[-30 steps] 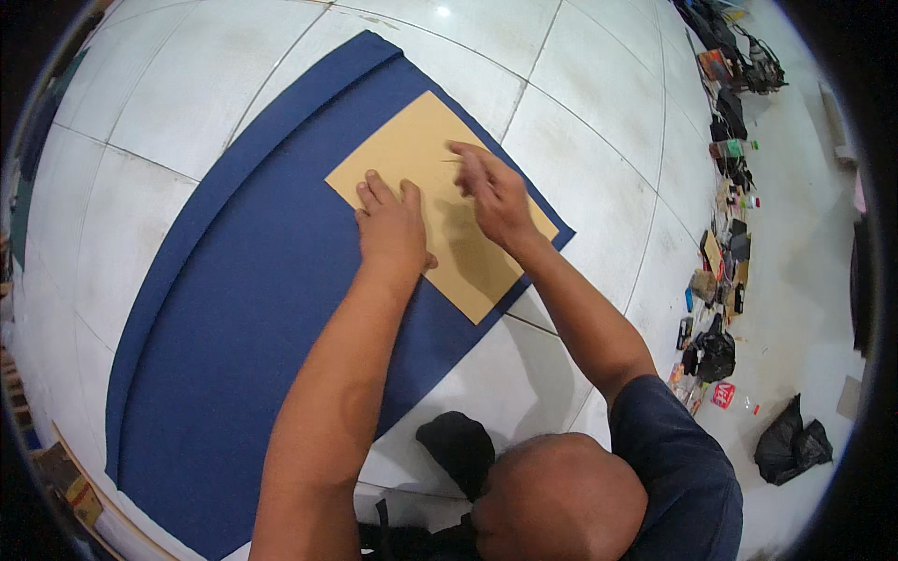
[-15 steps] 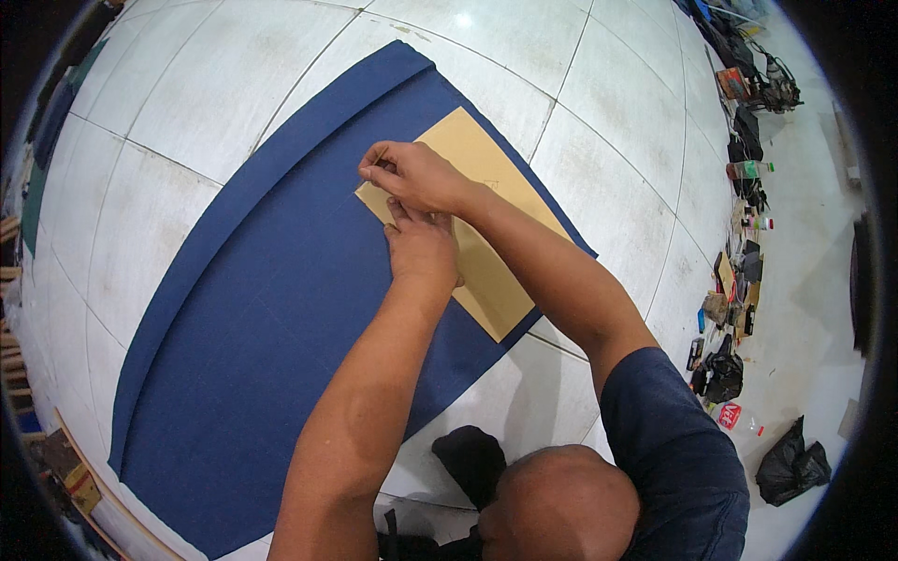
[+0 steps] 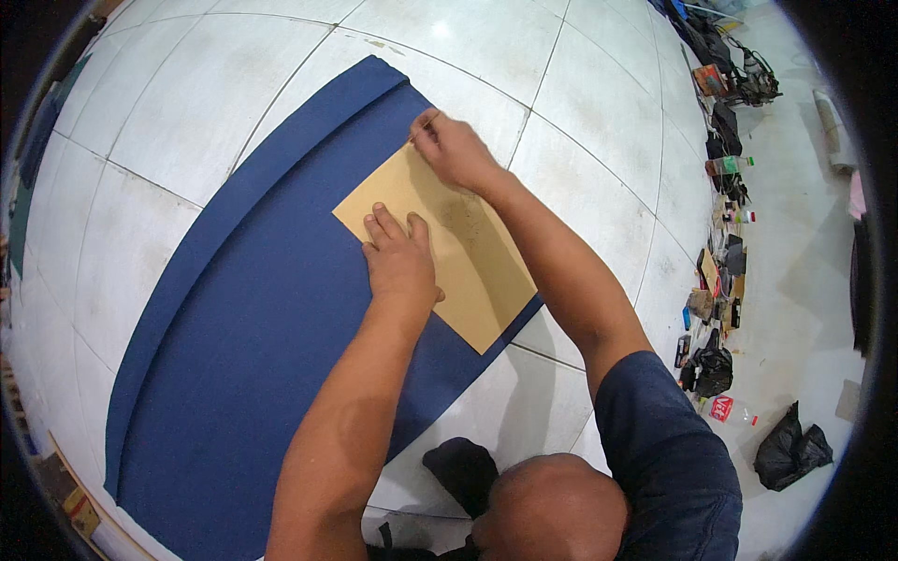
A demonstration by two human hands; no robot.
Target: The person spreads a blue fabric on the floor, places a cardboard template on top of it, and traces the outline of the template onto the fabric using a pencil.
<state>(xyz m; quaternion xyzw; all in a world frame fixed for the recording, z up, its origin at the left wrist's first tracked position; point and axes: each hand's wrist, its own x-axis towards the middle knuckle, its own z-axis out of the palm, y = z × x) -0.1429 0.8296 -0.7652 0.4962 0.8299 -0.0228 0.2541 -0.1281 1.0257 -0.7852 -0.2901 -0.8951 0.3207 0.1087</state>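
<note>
A dark blue piece of cloth [image 3: 243, 327] lies spread out, with a folded band along its curved far-left edge. On its right part rests a tan rectangular card sheet [image 3: 491, 280]. My left hand [image 3: 402, 257] presses flat on the sheet near its left side, fingers spread. At the sheet's far corner, my right hand [image 3: 456, 154] is closed in a pinch. Something thin seems to show at its fingertips, but it is too small to name. Part of the sheet's right side is hidden under my right forearm.
White floor tiles [image 3: 599, 168] surround the cloth. Along the right wall lie bottles, boxes and black plastic bags, among them a clear bottle with a red label [image 3: 731, 409] and a black bag [image 3: 790, 449]. Wooden pieces stand at the lower left rim.
My right hand has moved from the sheet's left corner along its far edge to the far corner. My left hand has its fingers spread more widely on the sheet. The view has shifted slightly.
</note>
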